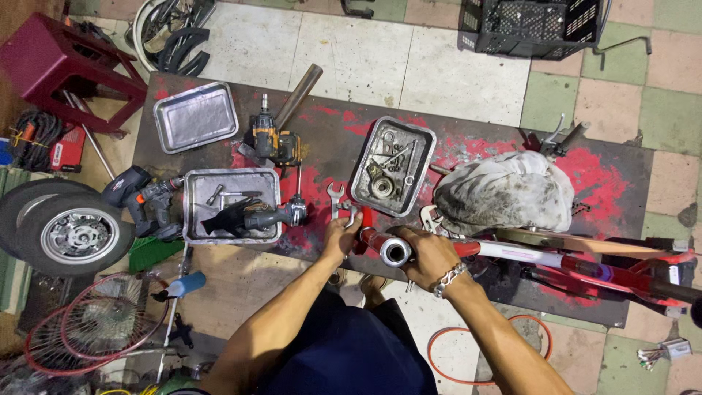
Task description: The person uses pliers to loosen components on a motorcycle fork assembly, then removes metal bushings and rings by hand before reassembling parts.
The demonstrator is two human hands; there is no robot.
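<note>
A red bicycle frame (585,267) lies across the right side of the dark, red-stained workbench (336,139). Its open metal tube end (395,251) points toward me. My right hand (428,252) wraps around the frame just behind that tube end; a chain bracelet sits on the wrist. My left hand (341,235) rests at the bench's near edge, its fingers closed on a small wrench (349,213). Another open-ended wrench (335,196) lies just beyond it.
A metal tray of small parts (393,165) and a grimy rag (504,192) sit behind the frame. Left of them are a tray with a black glove (231,205), an empty tray (195,115) and power drills (274,139). A wheel (66,232), spoked rims (95,322), red stool (55,66) and black crate (530,25) stand around.
</note>
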